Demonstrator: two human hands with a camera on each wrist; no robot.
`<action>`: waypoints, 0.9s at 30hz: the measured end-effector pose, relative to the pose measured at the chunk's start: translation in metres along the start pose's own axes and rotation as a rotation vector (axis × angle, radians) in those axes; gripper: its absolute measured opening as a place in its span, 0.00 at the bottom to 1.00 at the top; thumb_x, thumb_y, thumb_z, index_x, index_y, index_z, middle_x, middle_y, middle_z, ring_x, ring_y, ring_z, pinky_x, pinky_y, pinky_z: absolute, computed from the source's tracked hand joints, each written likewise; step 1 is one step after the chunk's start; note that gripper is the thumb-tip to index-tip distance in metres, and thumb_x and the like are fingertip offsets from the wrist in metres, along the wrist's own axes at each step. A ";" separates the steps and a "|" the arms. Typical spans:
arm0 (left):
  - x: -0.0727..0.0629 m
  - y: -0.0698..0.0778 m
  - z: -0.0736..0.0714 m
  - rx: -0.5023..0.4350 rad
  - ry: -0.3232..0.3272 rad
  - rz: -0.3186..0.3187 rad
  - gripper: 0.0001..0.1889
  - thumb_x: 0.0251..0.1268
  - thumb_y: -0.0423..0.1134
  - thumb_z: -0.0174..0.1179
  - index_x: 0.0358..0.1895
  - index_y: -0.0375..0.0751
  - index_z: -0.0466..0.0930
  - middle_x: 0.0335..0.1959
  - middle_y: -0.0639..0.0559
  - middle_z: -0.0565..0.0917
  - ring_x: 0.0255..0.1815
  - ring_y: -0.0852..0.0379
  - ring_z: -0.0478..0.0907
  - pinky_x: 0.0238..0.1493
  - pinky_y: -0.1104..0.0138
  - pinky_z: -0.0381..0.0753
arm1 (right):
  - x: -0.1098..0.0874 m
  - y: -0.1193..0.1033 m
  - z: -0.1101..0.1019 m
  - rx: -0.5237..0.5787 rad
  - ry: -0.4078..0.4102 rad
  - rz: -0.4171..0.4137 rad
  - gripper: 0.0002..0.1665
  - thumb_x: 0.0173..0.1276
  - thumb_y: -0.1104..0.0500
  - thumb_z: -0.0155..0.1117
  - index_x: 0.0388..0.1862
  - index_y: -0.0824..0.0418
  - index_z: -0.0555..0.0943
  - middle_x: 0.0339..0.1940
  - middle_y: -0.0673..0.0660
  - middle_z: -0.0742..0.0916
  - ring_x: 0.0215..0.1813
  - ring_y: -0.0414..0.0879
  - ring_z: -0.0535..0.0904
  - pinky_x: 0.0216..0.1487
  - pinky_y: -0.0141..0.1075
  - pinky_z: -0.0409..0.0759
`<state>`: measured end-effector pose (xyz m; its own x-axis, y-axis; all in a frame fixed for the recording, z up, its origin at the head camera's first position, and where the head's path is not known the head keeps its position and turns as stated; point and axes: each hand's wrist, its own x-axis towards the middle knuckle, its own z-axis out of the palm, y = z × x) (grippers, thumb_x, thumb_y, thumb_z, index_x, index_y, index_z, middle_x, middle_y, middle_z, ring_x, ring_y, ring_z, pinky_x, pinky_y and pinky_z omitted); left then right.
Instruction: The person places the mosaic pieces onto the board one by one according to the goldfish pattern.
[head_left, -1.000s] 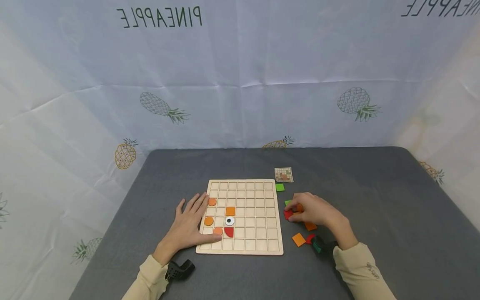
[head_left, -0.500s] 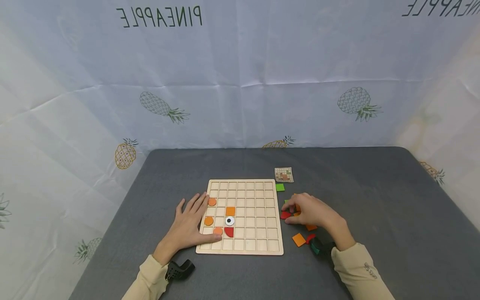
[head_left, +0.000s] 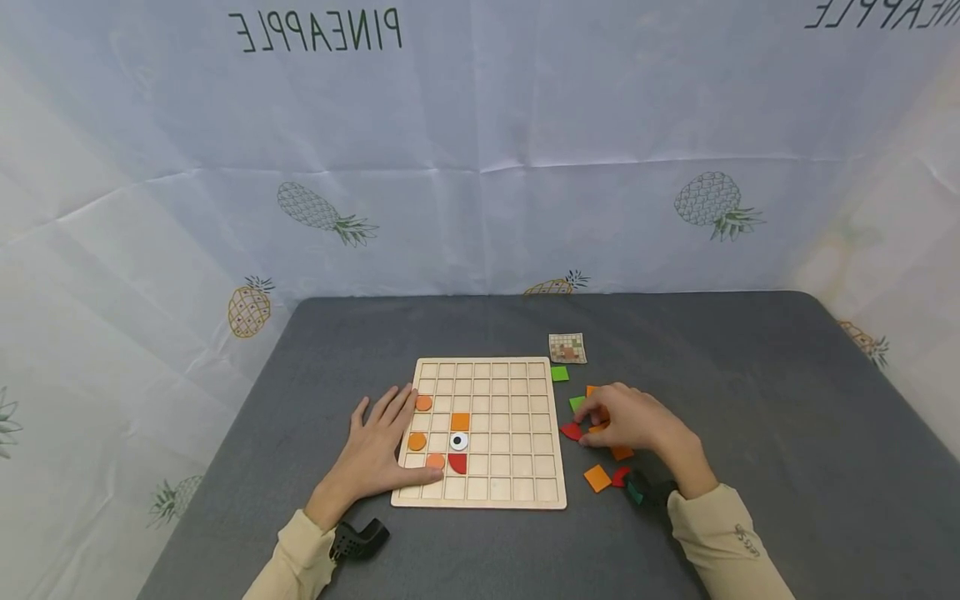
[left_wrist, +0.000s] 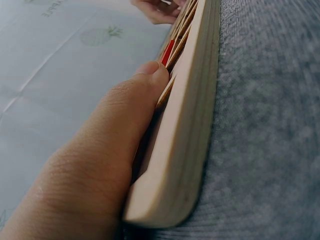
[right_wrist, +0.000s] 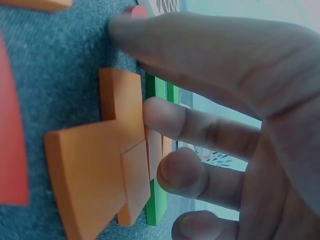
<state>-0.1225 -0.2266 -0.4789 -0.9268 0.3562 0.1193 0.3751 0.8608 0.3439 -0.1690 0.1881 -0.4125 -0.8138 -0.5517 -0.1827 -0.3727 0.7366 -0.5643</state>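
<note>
Dark grey tabletop (head_left: 765, 417); left hand (head_left: 375, 457) flat along edge of wooden board (head_left: 480, 503), thumb splayed; right hand (head_left: 636, 419) arched over orange tiles (right_wrist: 87, 167), thumb and fingers parted, beside red piece (head_left: 569, 431).

head: high, forward-down | wrists: close — left along board (left_wrist: 175, 137), right across tiles (right_wrist: 92, 162) | head shares both

the right hand (right_wrist: 280, 125) is seen, thumb (right_wrist: 200, 40) parted from fingertips (right_wrist: 181, 172), over dark cloth (right_wrist: 65, 70) where orange tiles (right_wrist: 90, 165) are clustered and green tiles (right_wrist: 157, 206) are glimpsed behind; one red piece (right_wrist: 136, 10) is partly covered by the thumb, another red piece (right_wrist: 9, 145) is cropped at left.
</note>
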 end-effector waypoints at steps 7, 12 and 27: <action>0.000 0.000 0.001 -0.001 -0.008 -0.007 0.71 0.52 0.91 0.55 0.87 0.38 0.58 0.88 0.37 0.63 0.88 0.31 0.57 0.80 0.24 0.46 | 0.000 -0.003 0.002 -0.047 0.030 0.011 0.16 0.61 0.45 0.87 0.32 0.51 0.87 0.24 0.45 0.77 0.26 0.37 0.69 0.29 0.30 0.66; 0.001 -0.001 0.001 -0.006 -0.009 -0.007 0.71 0.52 0.90 0.56 0.87 0.38 0.58 0.88 0.38 0.63 0.89 0.31 0.57 0.80 0.24 0.45 | 0.002 -0.002 0.005 -0.087 0.038 0.022 0.21 0.59 0.43 0.87 0.42 0.51 0.88 0.26 0.45 0.77 0.27 0.37 0.69 0.29 0.31 0.65; 0.001 0.000 0.001 -0.006 -0.001 -0.006 0.71 0.52 0.92 0.53 0.87 0.37 0.59 0.88 0.37 0.63 0.88 0.31 0.58 0.80 0.23 0.46 | 0.002 0.000 0.004 -0.037 0.027 -0.005 0.16 0.63 0.47 0.85 0.45 0.52 0.92 0.27 0.46 0.77 0.28 0.37 0.68 0.30 0.30 0.63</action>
<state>-0.1232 -0.2261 -0.4796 -0.9291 0.3513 0.1158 0.3691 0.8609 0.3501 -0.1690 0.1851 -0.4165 -0.8237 -0.5446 -0.1580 -0.3921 0.7483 -0.5351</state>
